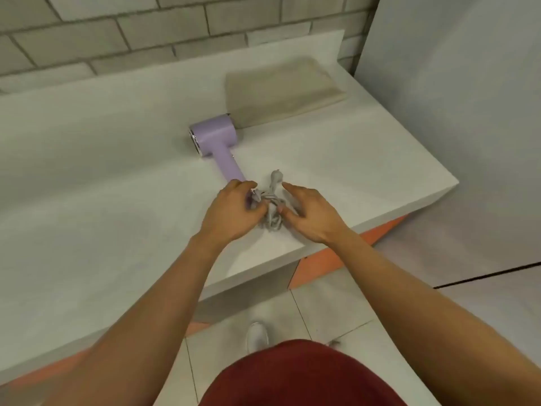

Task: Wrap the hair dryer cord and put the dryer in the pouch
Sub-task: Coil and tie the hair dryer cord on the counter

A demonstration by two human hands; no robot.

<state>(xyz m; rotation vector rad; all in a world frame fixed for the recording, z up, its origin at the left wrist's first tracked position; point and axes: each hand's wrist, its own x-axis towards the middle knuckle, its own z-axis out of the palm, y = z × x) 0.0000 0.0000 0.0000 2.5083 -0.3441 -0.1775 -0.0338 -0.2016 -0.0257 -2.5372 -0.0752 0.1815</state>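
Note:
A lilac hair dryer [213, 139] lies on the white counter [102, 159], its handle pointing toward me. Its grey cord [272, 213] is bundled in loops at the end of the handle, and the plug [276, 177] sticks out behind the bundle. My left hand [234, 212] grips the bundle and the handle's end with curled fingers. My right hand [307, 212] touches the bundle's right side, thumb and a finger pinching the loops while the index finger points out straight. A beige pouch [281, 90] lies flat just behind the dryer's head.
The counter's front edge runs diagonally just below my hands, with its right corner [450, 186] close by. A tiled wall [117, 30] backs the counter and a grey panel [468, 112] stands to the right. Below are a tiled floor and my white shoe [257, 336].

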